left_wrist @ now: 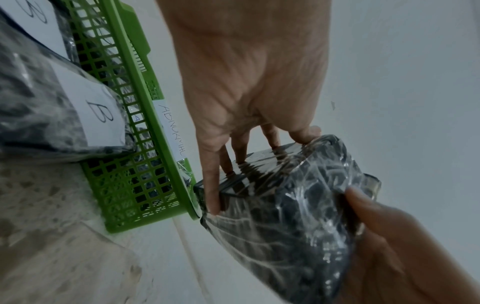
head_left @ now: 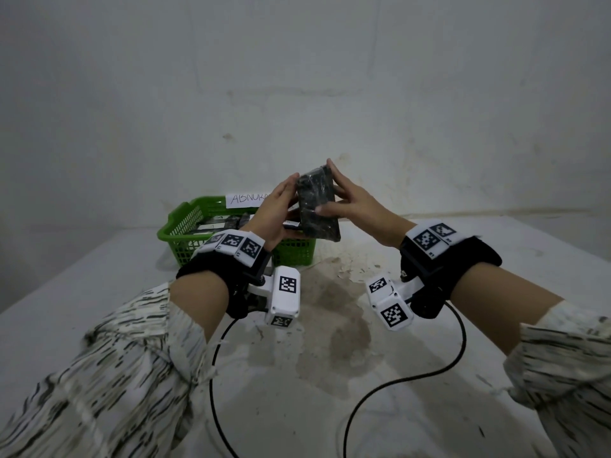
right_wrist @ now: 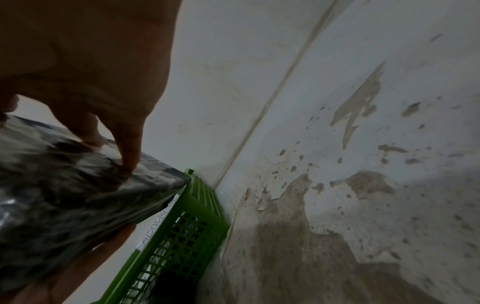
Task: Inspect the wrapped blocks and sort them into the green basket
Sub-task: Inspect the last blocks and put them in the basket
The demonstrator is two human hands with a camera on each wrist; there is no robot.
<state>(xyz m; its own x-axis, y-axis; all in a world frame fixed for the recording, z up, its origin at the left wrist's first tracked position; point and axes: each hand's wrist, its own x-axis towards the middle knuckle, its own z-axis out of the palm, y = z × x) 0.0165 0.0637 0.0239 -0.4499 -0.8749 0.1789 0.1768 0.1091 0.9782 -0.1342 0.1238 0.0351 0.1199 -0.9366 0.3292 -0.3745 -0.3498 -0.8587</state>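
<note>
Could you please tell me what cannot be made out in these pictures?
- Paper label on the green basket: head view, its end is covered by the left hand.
- Held wrapped block: right wrist view, blurred.
- Blocks in the basket: head view, count hidden by the left hand.

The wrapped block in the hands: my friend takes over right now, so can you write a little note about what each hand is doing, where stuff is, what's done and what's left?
Left hand: holds the wrapped block on its left side, fingers curled round it.
Right hand: holds the block's right side, thumb across the front.
The block is raised above the table, in front of the green basket, not in it.
Done: wrapped blocks with B labels already lie in the basket, which carries a handwritten paper label.
Left: finish checking this block, then put it in the basket. No other loose blocks show in these views.
</note>
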